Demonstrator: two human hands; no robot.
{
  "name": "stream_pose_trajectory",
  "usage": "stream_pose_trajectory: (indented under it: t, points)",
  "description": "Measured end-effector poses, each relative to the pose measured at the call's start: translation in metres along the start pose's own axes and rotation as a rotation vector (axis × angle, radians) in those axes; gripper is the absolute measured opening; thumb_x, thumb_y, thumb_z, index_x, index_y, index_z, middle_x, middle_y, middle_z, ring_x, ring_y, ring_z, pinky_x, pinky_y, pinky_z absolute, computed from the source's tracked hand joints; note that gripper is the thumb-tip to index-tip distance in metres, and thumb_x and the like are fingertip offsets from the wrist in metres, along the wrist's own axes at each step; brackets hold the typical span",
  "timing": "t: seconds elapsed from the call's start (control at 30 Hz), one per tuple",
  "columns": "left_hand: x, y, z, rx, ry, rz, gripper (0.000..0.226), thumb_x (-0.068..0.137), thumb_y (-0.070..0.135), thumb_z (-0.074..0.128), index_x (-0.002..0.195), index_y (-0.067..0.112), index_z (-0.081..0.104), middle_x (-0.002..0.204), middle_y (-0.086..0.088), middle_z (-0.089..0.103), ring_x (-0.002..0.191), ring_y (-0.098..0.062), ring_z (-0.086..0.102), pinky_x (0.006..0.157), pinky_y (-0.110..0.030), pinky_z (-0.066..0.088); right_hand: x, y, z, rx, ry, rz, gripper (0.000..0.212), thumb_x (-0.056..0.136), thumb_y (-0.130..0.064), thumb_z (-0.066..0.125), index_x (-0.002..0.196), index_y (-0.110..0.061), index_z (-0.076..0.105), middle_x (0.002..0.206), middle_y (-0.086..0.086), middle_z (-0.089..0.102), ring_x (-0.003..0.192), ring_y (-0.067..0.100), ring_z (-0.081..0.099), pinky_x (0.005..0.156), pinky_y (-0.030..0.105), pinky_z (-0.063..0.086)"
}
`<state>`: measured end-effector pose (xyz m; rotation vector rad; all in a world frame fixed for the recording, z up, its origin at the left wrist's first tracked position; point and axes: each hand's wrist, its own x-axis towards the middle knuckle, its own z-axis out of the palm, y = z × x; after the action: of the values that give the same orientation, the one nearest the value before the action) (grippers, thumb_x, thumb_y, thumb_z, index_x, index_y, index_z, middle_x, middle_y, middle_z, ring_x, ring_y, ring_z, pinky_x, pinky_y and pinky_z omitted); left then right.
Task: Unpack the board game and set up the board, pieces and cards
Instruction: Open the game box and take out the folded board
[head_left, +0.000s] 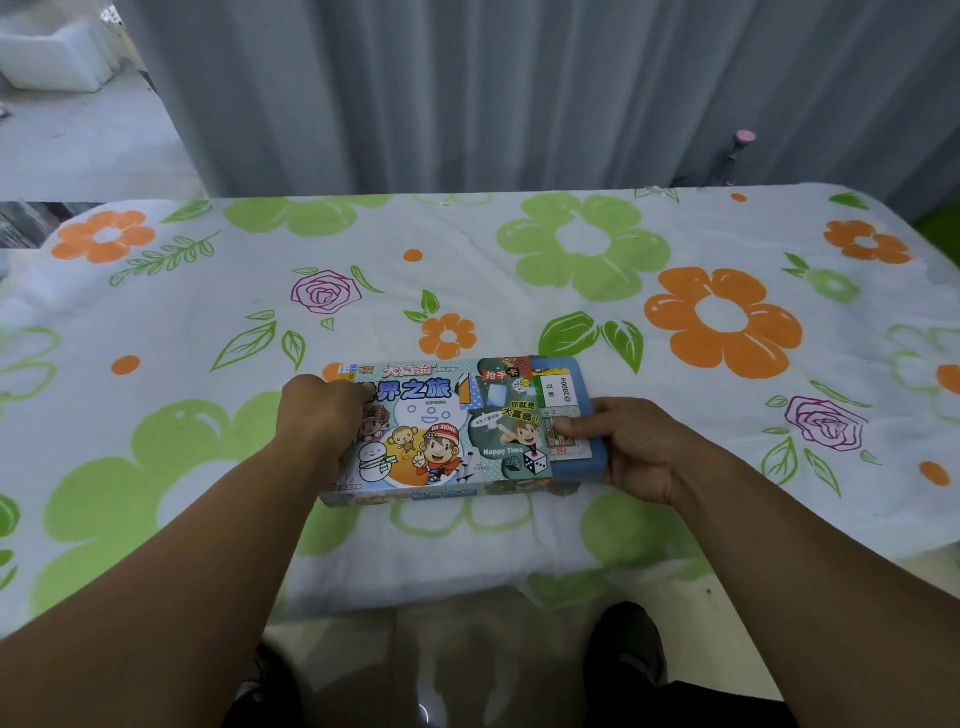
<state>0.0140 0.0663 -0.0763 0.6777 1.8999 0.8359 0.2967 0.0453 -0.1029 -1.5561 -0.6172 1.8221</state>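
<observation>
Item: board game box, being a cartoon-printed cardboard sleeve (431, 426) with a blue inner tray (577, 467) standing part-way out of its right end.
Location: flat on the table (571, 234), near my edge, on a white cloth with green and orange flowers.
Left hand (322, 410): fingers curled over the sleeve's left end, holding it.
Right hand (639, 447): thumb on top of the tray's contents, fingers round the tray's end, pinching it.
Contents showing: printed paper notes (558, 389) loose in the exposed part; the rest is hidden.
Step, as I judge: drawing the tray from the sleeve; nothing set out yet.
Risk: the tray frees with a jerk and tips, scattering notes and pieces. Cause: too hard a pull.
Risk: my thumb creases the notes. Cause: pressing down while pulling.
</observation>
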Motion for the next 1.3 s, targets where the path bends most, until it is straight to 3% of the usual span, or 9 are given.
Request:
stream_pose_trajectory:
  t: [0.1, 0.33, 0.47, 0.63, 0.77, 0.87, 1.07, 1.17, 1.3]
  points:
    - [-0.003, 0.0, 0.002, -0.017, 0.02, 0.021, 0.02, 0.091, 0.019, 0.071, 0.084, 0.003, 0.061, 0.078, -0.014, 0.067, 0.065, -0.031, 0.067, 0.07, -0.044, 0.06, 0.0, -0.002, -0.007, 0.059, 0.036, -0.027, 0.039, 0.073, 0.004, 0.074, 0.111, 0.004, 0.066, 0.104, 0.022, 0.075, 0.085, 0.031, 0.074, 0.065, 0.04, 0.063]
    - [-0.005, -0.001, 0.008, -0.04, 0.003, 0.039, 0.018, 0.097, 0.017, 0.065, 0.081, 0.007, 0.061, 0.077, -0.012, 0.068, 0.057, -0.026, 0.063, 0.044, -0.028, 0.053, -0.012, -0.013, -0.044, 0.108, 0.094, -0.029, 0.032, 0.075, 0.004, 0.071, 0.107, 0.002, 0.066, 0.103, 0.022, 0.075, 0.079, 0.027, 0.075, 0.059, 0.033, 0.062]
    - [-0.002, -0.003, 0.008, -0.024, 0.007, 0.059, 0.017, 0.097, 0.017, 0.065, 0.082, 0.009, 0.065, 0.081, -0.013, 0.072, 0.068, -0.033, 0.071, 0.068, -0.045, 0.062, -0.025, -0.017, -0.071, 0.109, 0.136, -0.027, 0.022, 0.084, 0.004, 0.065, 0.106, -0.001, 0.066, 0.095, 0.017, 0.077, 0.074, 0.024, 0.076, 0.058, 0.034, 0.063]
    - [0.0, -0.005, 0.007, -0.005, 0.022, 0.066, 0.016, 0.098, 0.018, 0.063, 0.085, 0.009, 0.064, 0.075, -0.008, 0.068, 0.06, -0.027, 0.067, 0.055, -0.031, 0.054, -0.039, -0.022, -0.095, 0.133, 0.189, -0.063, 0.033, 0.074, 0.001, 0.067, 0.107, -0.002, 0.067, 0.1, 0.017, 0.076, 0.078, 0.023, 0.076, 0.058, 0.032, 0.062]
    - [0.002, -0.007, 0.008, 0.036, 0.04, 0.071, 0.016, 0.096, 0.021, 0.065, 0.092, 0.005, 0.066, 0.086, -0.014, 0.072, 0.074, -0.035, 0.071, 0.076, -0.05, 0.061, -0.045, -0.026, -0.1, 0.149, 0.21, -0.083, 0.049, 0.062, -0.002, 0.076, 0.11, -0.003, 0.068, 0.101, 0.017, 0.076, 0.08, 0.023, 0.076, 0.056, 0.03, 0.061]
    - [0.008, -0.011, 0.01, 0.049, 0.048, 0.081, 0.016, 0.094, 0.023, 0.066, 0.092, 0.006, 0.066, 0.09, -0.016, 0.073, 0.079, -0.039, 0.072, 0.077, -0.058, 0.06, -0.046, -0.032, -0.099, 0.17, 0.222, -0.111, 0.049, 0.061, -0.003, 0.076, 0.109, -0.005, 0.069, 0.097, 0.014, 0.077, 0.079, 0.022, 0.076, 0.055, 0.03, 0.061]
    - [0.018, -0.016, 0.012, 0.13, 0.066, 0.114, 0.019, 0.092, 0.026, 0.066, 0.089, 0.008, 0.065, 0.089, -0.016, 0.072, 0.081, -0.039, 0.071, 0.08, -0.056, 0.059, -0.045, -0.041, -0.072, 0.18, 0.155, -0.125, 0.037, 0.069, -0.002, 0.07, 0.106, -0.005, 0.068, 0.099, 0.015, 0.077, 0.08, 0.023, 0.076, 0.056, 0.03, 0.061]
    - [0.015, -0.015, 0.012, 0.144, 0.071, 0.114, 0.027, 0.092, 0.021, 0.066, 0.093, -0.002, 0.053, 0.096, -0.015, 0.069, 0.085, -0.037, 0.068, 0.083, -0.054, 0.059, -0.04, -0.042, -0.047, 0.144, 0.114, -0.106, 0.034, 0.068, 0.0, 0.07, 0.102, -0.003, 0.068, 0.096, 0.016, 0.077, 0.078, 0.023, 0.076, 0.056, 0.03, 0.061]
    - [0.01, -0.013, 0.011, 0.16, 0.072, 0.108, 0.012, 0.092, 0.006, 0.056, 0.1, -0.001, 0.055, 0.094, -0.018, 0.064, 0.087, -0.038, 0.065, 0.078, -0.043, 0.055, -0.028, -0.04, -0.014, 0.098, 0.091, -0.08, 0.035, 0.069, 0.001, 0.073, 0.104, -0.001, 0.068, 0.099, 0.018, 0.076, 0.077, 0.023, 0.076, 0.058, 0.031, 0.062]
